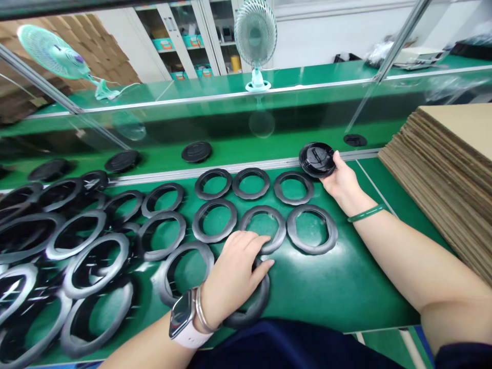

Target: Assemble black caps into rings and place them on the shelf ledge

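My left hand (234, 271), with a smartwatch on its wrist, curls over the rim of a black rubber ring (251, 310) near the front of the green bench. Its thumb and fingers appear to pinch that rim, and the fingertips also touch the ring behind it (263, 218). My right hand (342, 182) holds a round black plastic lid (317, 160) by its edge, just above the far rail. A jade bangle circles that wrist. Several similar rings (213, 183) lie in rows on the bench, overlapping in a heap at the left.
Several black lids (197, 151) sit on a lower green belt beyond the metal rail (246, 166). A tall stack of cardboard sheets (438, 169) stands at the right. Behind a glass partition (215, 107) stand two clip-on fans (255, 36).
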`<action>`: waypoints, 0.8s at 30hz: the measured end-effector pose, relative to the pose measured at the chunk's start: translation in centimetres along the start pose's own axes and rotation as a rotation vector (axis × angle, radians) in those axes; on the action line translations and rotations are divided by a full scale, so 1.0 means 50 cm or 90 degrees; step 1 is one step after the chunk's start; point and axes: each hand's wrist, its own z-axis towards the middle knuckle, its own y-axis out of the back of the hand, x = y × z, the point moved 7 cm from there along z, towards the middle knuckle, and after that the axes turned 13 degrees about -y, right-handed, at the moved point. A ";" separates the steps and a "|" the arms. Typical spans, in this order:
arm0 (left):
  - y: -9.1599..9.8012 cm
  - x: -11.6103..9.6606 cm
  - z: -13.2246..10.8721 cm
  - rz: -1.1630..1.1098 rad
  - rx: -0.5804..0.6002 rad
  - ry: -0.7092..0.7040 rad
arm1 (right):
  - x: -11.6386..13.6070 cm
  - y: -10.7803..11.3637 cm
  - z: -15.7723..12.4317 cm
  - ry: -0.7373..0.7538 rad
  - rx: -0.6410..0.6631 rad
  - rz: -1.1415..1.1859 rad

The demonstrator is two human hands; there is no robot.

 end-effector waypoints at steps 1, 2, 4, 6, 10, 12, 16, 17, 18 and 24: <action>-0.001 -0.001 0.001 0.006 0.001 -0.003 | 0.003 -0.002 0.000 0.009 0.004 -0.026; -0.002 -0.003 0.001 0.011 0.002 -0.007 | 0.007 -0.007 0.001 0.024 0.008 -0.067; -0.004 -0.006 0.003 0.020 0.000 -0.016 | 0.018 -0.027 0.004 0.068 0.017 -0.172; -0.005 -0.007 0.005 0.019 -0.007 -0.025 | 0.026 -0.066 0.009 0.116 0.046 -0.277; -0.008 -0.008 0.008 -0.019 -0.023 -0.043 | 0.021 -0.175 0.032 0.213 0.134 -0.462; -0.010 -0.006 0.008 -0.032 -0.025 -0.046 | 0.007 -0.226 0.049 0.254 0.174 -0.572; -0.013 -0.004 0.001 -0.046 -0.031 -0.034 | -0.037 -0.283 0.080 0.257 0.253 -0.774; -0.014 -0.005 -0.001 -0.048 -0.033 -0.034 | -0.043 -0.284 0.082 0.251 0.268 -0.812; -0.016 -0.005 -0.003 -0.050 -0.033 -0.036 | -0.047 -0.280 0.080 0.246 0.283 -0.845; -0.032 -0.006 -0.004 0.017 -0.018 -0.088 | 0.027 -0.149 0.033 0.285 0.165 -0.981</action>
